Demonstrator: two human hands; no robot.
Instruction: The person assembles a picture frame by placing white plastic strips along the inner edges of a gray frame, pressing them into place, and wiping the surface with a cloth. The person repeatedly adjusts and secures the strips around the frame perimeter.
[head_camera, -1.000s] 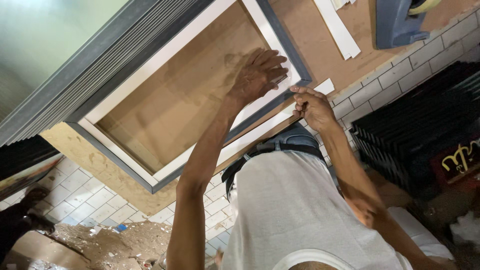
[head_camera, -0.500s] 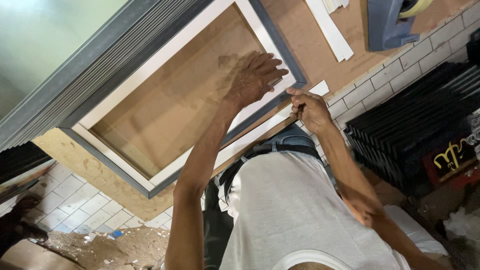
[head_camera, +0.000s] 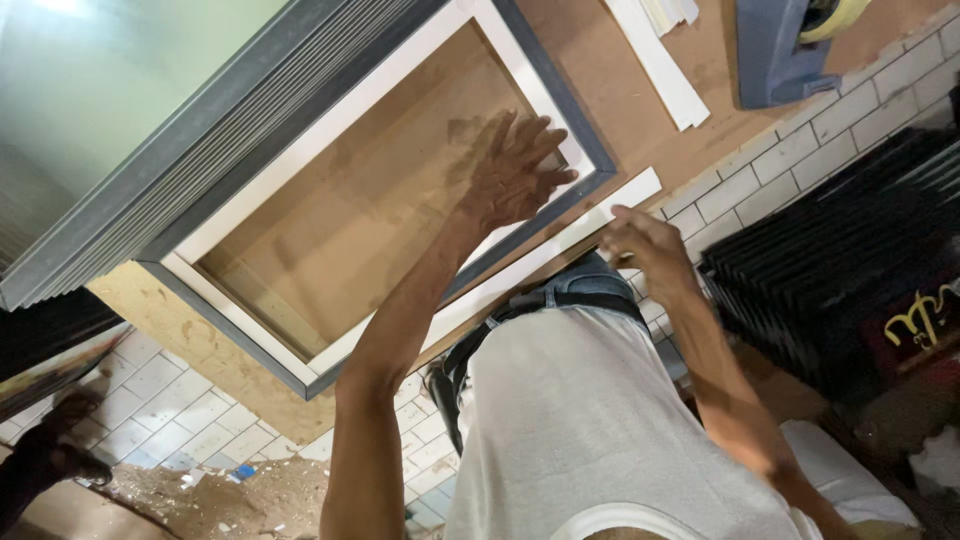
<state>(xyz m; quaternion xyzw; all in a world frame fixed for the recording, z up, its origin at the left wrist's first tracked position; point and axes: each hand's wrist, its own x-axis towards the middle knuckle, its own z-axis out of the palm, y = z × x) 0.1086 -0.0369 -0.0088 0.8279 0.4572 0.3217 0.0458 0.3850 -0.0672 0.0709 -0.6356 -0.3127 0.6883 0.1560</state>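
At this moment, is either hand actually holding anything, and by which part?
The left hand lies flat on the grey-and-white frame near its corner, pressing rather than gripping. The right hand pinches the white strip near its end.

My view is evenly lit and fairly bright over the workbench (head_camera: 610, 60), with soft light and only faint shadows. I see a pale, washed-out glare in the upper left corner. My left hand (head_camera: 515, 170) and right hand (head_camera: 645, 240) are slightly smeared by motion blur. The lower left and right edges fall dim, and detail there is murky.
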